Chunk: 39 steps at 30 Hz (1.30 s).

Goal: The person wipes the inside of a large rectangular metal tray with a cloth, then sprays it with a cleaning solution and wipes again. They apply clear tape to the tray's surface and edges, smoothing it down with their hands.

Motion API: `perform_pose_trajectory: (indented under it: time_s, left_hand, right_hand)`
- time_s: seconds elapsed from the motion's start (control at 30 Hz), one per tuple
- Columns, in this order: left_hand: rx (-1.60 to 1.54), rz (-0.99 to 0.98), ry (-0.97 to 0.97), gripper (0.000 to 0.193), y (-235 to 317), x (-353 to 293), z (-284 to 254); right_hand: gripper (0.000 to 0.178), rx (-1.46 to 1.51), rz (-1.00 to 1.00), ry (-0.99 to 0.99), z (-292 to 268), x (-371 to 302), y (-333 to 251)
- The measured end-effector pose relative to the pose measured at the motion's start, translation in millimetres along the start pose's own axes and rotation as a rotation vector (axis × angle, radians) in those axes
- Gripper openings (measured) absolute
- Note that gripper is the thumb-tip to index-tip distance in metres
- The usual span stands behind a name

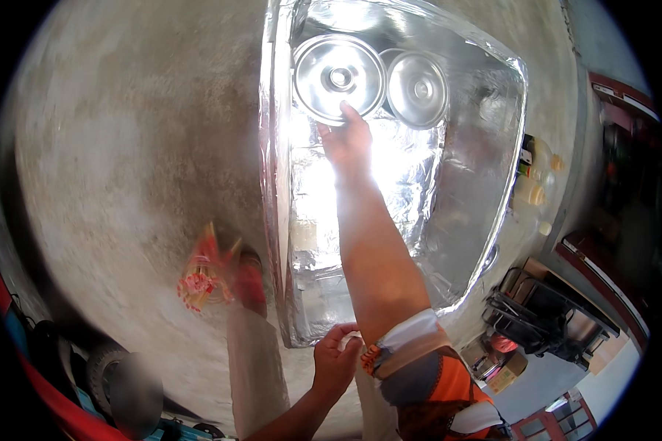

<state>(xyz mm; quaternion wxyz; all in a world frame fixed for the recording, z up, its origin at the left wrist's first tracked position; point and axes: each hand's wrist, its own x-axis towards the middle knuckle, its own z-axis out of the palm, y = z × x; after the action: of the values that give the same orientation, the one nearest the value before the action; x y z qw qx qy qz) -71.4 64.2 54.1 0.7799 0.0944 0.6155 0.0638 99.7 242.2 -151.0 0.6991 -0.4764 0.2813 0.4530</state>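
Observation:
My right hand (347, 140) reaches deep into a large foil-lined box (482, 169). Its thumb lies over the edge of a round, shiny metal lidded pot (316, 73), and its fingers are at the near side, partly hidden by glare. Beside this pot, on the right, is a second round metal pot (434, 92) with a knob in its middle. My left hand (336, 361) is at the box's near edge, by my right sleeve (419, 356). Its fingers are curled in toward the thumb; whatever they may hold does not show.
A bundle of thin sticks with red and pale ends (198, 283) stands on the concrete floor (125, 132) left of the box. Plastic bottles (533, 191) line its right side. Further right are a dark metal rack (552, 309) and cartons; a wheel (103, 375) shows at lower left.

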Motion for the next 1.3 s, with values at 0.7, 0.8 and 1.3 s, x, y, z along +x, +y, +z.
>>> perform_pose_trajectory:
  time_s: [0.7, 0.8, 1.3]
  left_hand:
    - [0.265, 0.003, -0.062, 0.017, -60.5, 3.7, -10.6]
    - [0.378, 0.041, -0.095, 0.017, -82.9, -2.5, -1.6]
    - [0.82, 0.03, -0.347, 0.021, -161.7, -17.3, 51.3]
  right_hand:
    - [0.024, 0.115, -0.1, 0.252, -221.6, -284.6, -133.6]
    - [0.049, 0.187, -0.236, 0.282, -276.5, -323.0, -167.0]
    - [0.052, 0.673, -0.477, 0.359, -510.3, -229.7, -161.2]
